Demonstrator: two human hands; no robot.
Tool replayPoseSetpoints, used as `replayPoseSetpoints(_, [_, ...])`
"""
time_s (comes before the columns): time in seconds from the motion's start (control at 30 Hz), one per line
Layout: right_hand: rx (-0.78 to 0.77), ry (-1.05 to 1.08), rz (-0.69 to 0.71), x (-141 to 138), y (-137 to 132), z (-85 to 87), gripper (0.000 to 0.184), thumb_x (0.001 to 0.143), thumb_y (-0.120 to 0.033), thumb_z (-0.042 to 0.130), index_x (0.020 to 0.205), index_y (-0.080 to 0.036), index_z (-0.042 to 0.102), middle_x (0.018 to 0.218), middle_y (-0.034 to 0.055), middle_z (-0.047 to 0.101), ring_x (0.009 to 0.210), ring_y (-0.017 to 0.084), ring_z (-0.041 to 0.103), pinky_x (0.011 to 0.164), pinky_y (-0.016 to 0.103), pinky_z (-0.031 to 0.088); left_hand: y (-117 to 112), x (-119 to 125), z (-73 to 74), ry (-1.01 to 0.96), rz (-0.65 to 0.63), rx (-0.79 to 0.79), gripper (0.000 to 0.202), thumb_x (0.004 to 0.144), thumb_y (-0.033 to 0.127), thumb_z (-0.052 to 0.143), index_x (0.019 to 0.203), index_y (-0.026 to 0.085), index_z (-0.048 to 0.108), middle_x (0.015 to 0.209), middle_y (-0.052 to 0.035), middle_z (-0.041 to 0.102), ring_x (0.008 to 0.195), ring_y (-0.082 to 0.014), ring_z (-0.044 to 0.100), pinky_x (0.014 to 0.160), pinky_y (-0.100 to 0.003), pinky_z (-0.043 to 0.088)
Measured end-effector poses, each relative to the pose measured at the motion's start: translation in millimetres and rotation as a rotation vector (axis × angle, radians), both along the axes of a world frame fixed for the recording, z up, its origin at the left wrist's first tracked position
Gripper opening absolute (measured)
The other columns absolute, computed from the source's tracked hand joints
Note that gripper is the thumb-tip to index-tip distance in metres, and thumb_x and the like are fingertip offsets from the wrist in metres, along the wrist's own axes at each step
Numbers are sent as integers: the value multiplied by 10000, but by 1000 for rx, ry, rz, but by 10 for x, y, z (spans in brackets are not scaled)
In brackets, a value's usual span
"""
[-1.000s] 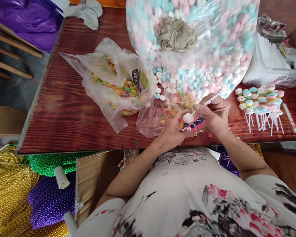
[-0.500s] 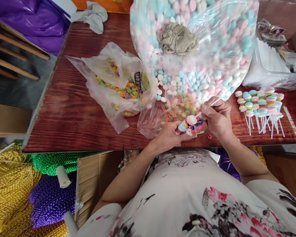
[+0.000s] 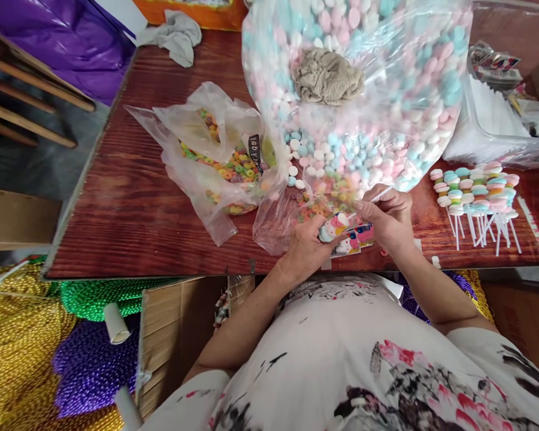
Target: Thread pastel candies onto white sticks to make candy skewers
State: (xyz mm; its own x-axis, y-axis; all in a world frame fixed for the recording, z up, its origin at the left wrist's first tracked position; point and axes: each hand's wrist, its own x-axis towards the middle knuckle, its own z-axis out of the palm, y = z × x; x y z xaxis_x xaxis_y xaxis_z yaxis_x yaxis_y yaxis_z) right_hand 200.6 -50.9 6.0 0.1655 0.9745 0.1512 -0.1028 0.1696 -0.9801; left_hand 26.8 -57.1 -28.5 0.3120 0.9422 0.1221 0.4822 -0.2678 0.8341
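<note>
My left hand (image 3: 306,244) is closed around a marshmallow lollipop (image 3: 335,226) in pink and pale blue, partly inside a small printed wrapper. My right hand (image 3: 388,218) pinches a white stick (image 3: 381,194) between thumb and fingers, close to the lollipop's right end. Whether this stick joins the marshmallows is hidden by the fingers. Under the hands lie colourful printed packets (image 3: 351,244). To the right, several marshmallow lollipops (image 3: 476,190) on white sticks lie in a group, with ring-shaped candies between the marshmallows.
A large clear bag of marshmallows (image 3: 413,102) takes up the back, a brown cloth (image 3: 327,76) on it. A plastic bag of ring candies (image 3: 233,164) lies left on the wooden table (image 3: 117,197). A clear tub (image 3: 498,140) with white sticks stands at right.
My right hand has moved left towards my left hand, bringing the white stick along. More of the lollipop is now covered by the printed wrapper.
</note>
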Motion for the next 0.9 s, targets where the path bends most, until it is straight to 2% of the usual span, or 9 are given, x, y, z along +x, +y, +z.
replayPoseSetpoints(0.17, [-80,-19,163,-85,10,5,447,663,-495,839,559,-185,534,492,-74,476,444,52,381,427,206,299,-7,62,18,-57,-11,-121,370,736,487,791,762,168,604,658,25,589,595,-111,481,574,-247,376])
replayPoseSetpoints(0.23, [-81,-30,217,-90,21,20,450,678,-513,825,563,-180,546,495,-69,480,455,54,396,436,206,317,-10,55,73,-182,-56,-263,394,698,487,819,808,163,624,691,19,615,609,-108,509,584,-242,415])
replayPoseSetpoints(0.33, [-66,-21,275,-30,67,59,441,705,-526,806,580,-183,559,508,-62,505,453,57,418,439,205,341,23,-15,202,-425,-221,-563,488,640,502,855,937,167,662,767,-8,663,633,-117,578,572,-235,469])
replayPoseSetpoints(0.43, [-35,-54,354,59,132,141,408,792,-544,727,632,-192,597,559,-45,549,465,64,439,447,205,361,95,-84,310,-544,-294,-772,434,732,529,782,972,176,699,742,-32,675,560,-115,585,456,-218,444])
replayPoseSetpoints(0.5, [-4,-107,391,93,172,217,387,859,-553,648,707,-197,641,614,-28,578,499,74,464,466,210,377,134,-88,331,-585,-239,-793,383,756,518,764,920,174,726,696,-27,663,503,-108,560,404,-220,432])
replayPoseSetpoints(0.57, [46,-137,347,91,206,291,356,884,-532,624,766,-197,657,647,-22,584,531,82,479,493,217,394,144,-59,313,-619,-148,-764,361,723,488,797,890,172,747,683,-18,662,473,-101,543,380,-227,445])
replayPoseSetpoints(0.67, [134,-190,279,38,236,342,305,861,-456,678,712,-195,631,637,-23,569,563,94,496,538,232,420,109,2,263,-628,-12,-694,342,712,466,814,893,179,771,659,-2,653,433,-85,511,336,-218,423])
replayPoseSetpoints(0.8, [205,-308,356,-5,219,254,278,845,-371,700,639,-198,633,630,-20,572,622,107,527,606,249,443,49,51,229,-662,25,-625,330,686,476,835,703,160,743,526,25,565,389,-63,446,332,-212,376])
replayPoseSetpoints(0.9, [142,-158,281,2,133,118,197,841,-403,705,806,-209,701,684,-24,599,632,101,538,603,245,450,45,69,201,-712,158,-617,358,685,522,821,765,181,745,504,44,545,382,-69,445,329,-213,355])
